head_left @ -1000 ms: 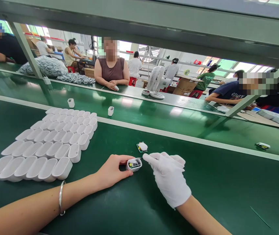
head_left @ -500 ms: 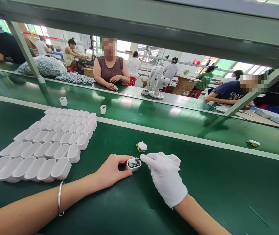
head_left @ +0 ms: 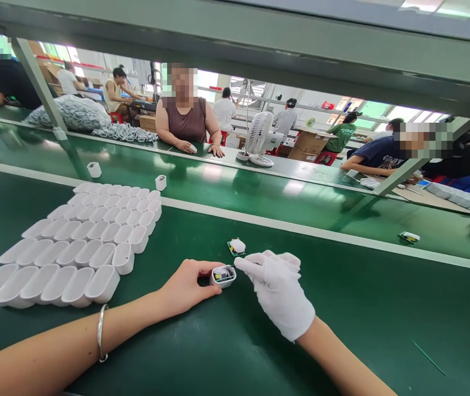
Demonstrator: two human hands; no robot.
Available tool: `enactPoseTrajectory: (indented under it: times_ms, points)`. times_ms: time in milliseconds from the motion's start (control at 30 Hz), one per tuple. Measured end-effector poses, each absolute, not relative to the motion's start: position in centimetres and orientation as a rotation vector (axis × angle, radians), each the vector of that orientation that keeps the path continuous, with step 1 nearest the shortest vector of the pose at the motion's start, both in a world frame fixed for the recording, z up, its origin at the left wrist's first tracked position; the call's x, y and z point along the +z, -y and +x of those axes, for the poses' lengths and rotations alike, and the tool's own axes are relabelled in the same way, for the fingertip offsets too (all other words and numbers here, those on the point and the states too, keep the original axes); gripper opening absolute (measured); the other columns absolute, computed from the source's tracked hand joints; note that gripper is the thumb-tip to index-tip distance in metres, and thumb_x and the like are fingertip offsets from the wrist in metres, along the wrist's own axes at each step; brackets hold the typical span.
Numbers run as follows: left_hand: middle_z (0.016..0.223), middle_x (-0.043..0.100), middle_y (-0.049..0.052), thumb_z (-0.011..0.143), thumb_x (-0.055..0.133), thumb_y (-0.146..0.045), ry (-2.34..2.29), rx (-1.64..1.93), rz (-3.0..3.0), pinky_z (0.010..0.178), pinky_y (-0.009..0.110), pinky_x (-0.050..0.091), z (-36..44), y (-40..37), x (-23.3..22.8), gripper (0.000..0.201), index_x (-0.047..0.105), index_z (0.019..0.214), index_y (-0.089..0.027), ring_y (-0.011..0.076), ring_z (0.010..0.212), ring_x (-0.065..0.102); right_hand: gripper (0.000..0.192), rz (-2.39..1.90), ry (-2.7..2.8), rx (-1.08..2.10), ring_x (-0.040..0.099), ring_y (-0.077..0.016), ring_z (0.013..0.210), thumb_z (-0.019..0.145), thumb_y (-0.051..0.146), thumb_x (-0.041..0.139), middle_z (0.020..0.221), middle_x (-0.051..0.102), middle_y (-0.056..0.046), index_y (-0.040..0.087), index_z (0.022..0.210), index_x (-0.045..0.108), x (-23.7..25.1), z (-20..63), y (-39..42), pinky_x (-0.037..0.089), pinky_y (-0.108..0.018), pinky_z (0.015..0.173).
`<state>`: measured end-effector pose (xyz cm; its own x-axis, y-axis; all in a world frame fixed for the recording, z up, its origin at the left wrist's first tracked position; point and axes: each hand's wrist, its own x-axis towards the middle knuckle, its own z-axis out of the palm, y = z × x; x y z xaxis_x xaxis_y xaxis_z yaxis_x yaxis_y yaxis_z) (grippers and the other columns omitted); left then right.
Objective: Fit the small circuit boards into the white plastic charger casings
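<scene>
Cups (head_left: 68, 251), white and oblong, stand in close rows at the left of the bench (head_left: 185, 352), most with their hollows up and their walls touching. Beyond them, past the pale line (head_left: 284, 224), two stray cups (head_left: 94, 170) sit apart from each other on the far green strip. Right of the rows comes the left hand (head_left: 182, 290), bare, a bangle (head_left: 101, 334) on its wrist; thumb and fingers grip the case (head_left: 224, 284) by its left end. The case lies between the two hands, opening up, with a board and a yellow part showing inside. Its long axis runs mainly left to right, the right end a little farther off, so it points from the left hand towards the right. The left hand is the nearer one, in contact with it. Just beyond the case and slightly right lies a loose board (head_left: 237, 247) with a white top. The right hand (head_left: 278, 291), gloved in white, has its fingers partly bent, the foremost tip by the case's right end; whether they pinch something thin there, I cannot tell. Farther right, another board (head_left: 409, 237) rests on the far strip, and a thin green sliver (head_left: 428, 357) lies near.
</scene>
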<state>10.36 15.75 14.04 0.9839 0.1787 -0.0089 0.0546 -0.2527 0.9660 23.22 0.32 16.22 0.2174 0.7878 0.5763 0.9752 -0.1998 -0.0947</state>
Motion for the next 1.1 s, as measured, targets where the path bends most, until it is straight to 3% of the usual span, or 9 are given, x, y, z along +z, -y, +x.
enactPoseTrajectory:
  times_ms: [200,400,700,933,1100]
  points:
    - [0.085,0.068,-0.002,0.072,0.059,-0.015,-0.167,0.117,1.829,0.089,0.028,0.044,10.5,-15.8,13.9,0.023,0.069,0.092,-0.019,0.0216,0.096,0.059,0.038,-2.041,1.677,-0.554,0.051,-0.0095,0.064,0.077,0.001,0.049,0.08,0.069,0.006,0.03,0.09,0.068,15.2,23.2,-0.8,0.02,-0.033,0.066]
    - [0.093,0.07,-0.001,0.072,0.06,-0.016,-0.17,0.105,1.814,0.089,0.029,0.045,10.5,-15.8,13.9,0.037,0.067,0.107,-0.02,0.0219,0.096,0.06,0.039,-2.09,1.754,-0.592,0.052,-0.011,0.07,0.075,0.0,0.051,0.083,0.068,0.005,0.03,0.093,0.069,15.3,23.0,-0.9,0.02,-0.034,0.067]
    - [0.086,0.069,-0.001,0.072,0.06,-0.015,-0.162,0.113,1.83,0.089,0.029,0.045,10.5,-15.8,14.0,0.022,0.069,0.091,-0.018,0.0222,0.097,0.059,0.038,-2.027,1.607,-0.551,0.049,-0.0092,0.061,0.072,-0.001,0.048,0.073,0.067,0.007,0.028,0.085,0.068,15.4,23.3,-0.6,0.019,-0.033,0.066]
    - [0.092,0.07,-0.002,0.072,0.06,-0.016,-0.162,0.088,1.819,0.092,0.03,0.044,10.5,-15.8,13.9,0.034,0.068,0.105,-0.02,0.0222,0.098,0.059,0.039,-2.004,1.705,-0.461,0.052,-0.0105,0.069,0.074,-0.001,0.049,0.082,0.069,0.006,0.029,0.092,0.067,15.4,23.3,-1.1,0.019,-0.033,0.069]
    - [0.092,0.07,-0.002,0.072,0.06,-0.015,-0.143,0.085,1.807,0.091,0.029,0.045,10.4,-15.8,13.9,0.031,0.069,0.101,-0.019,0.022,0.099,0.059,0.038,-2.034,1.753,-0.461,0.051,-0.0108,0.068,0.074,-0.002,0.048,0.08,0.069,0.006,0.028,0.087,0.067,16.1,23.4,-0.9,0.019,-0.034,0.07]
